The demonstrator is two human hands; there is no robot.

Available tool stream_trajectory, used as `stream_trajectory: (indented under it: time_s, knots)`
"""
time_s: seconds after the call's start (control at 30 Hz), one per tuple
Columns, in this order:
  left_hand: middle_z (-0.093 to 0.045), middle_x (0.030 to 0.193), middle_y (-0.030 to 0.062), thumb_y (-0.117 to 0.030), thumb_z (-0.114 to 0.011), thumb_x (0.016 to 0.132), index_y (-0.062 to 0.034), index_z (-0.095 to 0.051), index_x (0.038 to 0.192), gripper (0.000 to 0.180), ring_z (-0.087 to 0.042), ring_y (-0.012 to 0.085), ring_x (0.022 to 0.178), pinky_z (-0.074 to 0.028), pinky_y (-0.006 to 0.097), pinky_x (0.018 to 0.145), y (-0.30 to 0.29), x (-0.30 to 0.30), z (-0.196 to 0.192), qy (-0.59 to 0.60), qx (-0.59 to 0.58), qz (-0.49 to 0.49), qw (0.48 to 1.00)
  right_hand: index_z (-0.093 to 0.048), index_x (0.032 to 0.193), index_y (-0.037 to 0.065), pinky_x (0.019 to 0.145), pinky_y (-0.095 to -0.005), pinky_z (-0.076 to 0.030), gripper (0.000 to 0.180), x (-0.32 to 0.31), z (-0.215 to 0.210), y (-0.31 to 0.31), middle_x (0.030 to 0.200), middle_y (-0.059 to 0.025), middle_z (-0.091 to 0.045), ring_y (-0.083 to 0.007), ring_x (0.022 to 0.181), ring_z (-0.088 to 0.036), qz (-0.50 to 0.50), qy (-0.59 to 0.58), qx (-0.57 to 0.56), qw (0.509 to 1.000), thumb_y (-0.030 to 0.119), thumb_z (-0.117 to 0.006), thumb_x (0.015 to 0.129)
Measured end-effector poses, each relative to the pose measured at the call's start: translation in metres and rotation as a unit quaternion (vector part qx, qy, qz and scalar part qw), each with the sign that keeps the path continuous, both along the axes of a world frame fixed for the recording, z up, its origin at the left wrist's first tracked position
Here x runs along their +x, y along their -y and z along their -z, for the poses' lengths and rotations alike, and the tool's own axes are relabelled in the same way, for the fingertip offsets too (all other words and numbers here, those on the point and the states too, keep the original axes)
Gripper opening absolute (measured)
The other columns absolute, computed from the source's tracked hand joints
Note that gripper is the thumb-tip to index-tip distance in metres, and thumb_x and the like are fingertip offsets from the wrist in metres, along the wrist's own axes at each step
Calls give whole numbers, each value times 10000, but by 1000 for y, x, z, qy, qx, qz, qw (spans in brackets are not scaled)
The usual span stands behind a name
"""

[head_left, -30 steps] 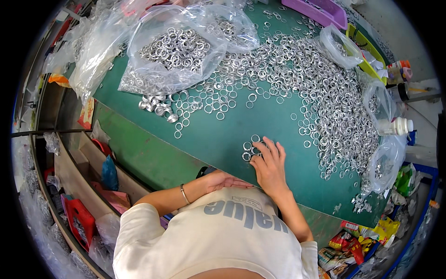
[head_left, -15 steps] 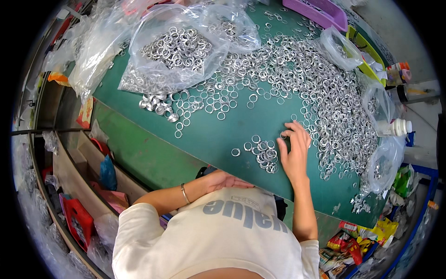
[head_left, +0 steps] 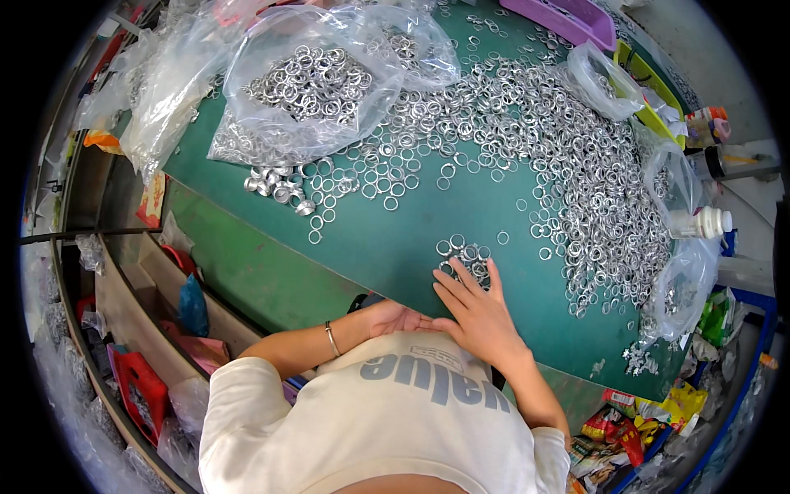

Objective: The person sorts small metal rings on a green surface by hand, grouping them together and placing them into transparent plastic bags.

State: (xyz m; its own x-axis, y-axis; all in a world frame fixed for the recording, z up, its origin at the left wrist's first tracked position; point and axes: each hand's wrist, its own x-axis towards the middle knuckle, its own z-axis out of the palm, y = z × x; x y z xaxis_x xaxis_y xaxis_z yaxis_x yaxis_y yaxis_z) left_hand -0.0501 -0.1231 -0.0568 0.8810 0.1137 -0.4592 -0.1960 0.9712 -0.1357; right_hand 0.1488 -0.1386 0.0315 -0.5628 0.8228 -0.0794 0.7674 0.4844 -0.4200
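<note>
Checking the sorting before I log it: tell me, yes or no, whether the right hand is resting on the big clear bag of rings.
No: the right hand lies flat on a small cluster of rings near the table edge, far from the clear bag.

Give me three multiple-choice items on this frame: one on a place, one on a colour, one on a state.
1. Where does the right hand rest?
A. inside the purple tray
B. on a small cluster of metal rings near the table edge
C. on the white bottle

2. What colour is the table top?
A. green
B. red
C. white

3. How is the right hand?
A. fisted
B. flat, fingers spread
C. pinching a bag

Answers: 1 B, its fingertips lie over the rings. 2 A, the bare surface is green. 3 B, its fingers are splayed on the table.
</note>
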Motion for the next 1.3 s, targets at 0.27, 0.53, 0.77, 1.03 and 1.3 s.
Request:
stream_trajectory:
  time_s: [0.27,0.53,0.77,1.03,1.3]
  knots:
    - [-475,1389,185,-453,-460,979,-78,-368,1426,591,-513,384,1227,-439,466,1043,-3,18,1,49,17,8,999,-545,1309,94,1112,-529,-272,686,26,19,-40,1421,-107,-462,-348,1364,-360,60,-166,13,984,311,-775,700]
    - [-357,1427,317,-634,-399,924,-34,-330,1447,799,-410,406,1314,-371,452,1090,-6,23,-3,88,-3,56,995,-545,1312,124,1108,-533,-282,688,14,20,-29,1398,-98,-476,-337,1361,-356,54,-174,31,983,339,-784,704]
    - [-338,1420,351,-671,-410,899,11,-308,1442,878,-371,387,1347,-366,440,1088,-4,24,14,166,-69,74,981,-617,1211,97,1108,-533,-277,561,8,32,-37,1387,-102,-485,-329,1355,-361,-12,-152,36,988,339,-763,727]
    - [-534,1291,214,-535,-442,948,-3,-478,1302,640,-573,304,1149,-496,445,950,23,15,70,211,-176,-66,959,-609,1191,59,1085,-521,-326,461,-7,28,14,1359,-98,-506,-319,1324,-412,-58,-182,-21,981,234,-723,781]
    - [-656,1040,164,-275,-529,961,9,-627,1017,306,-654,226,926,-563,382,816,16,10,71,146,-64,-3,987,-626,1121,2,955,-429,-460,279,-25,28,33,1149,-156,-625,-337,1105,-586,-51,-402,-101,909,49,-629,846]
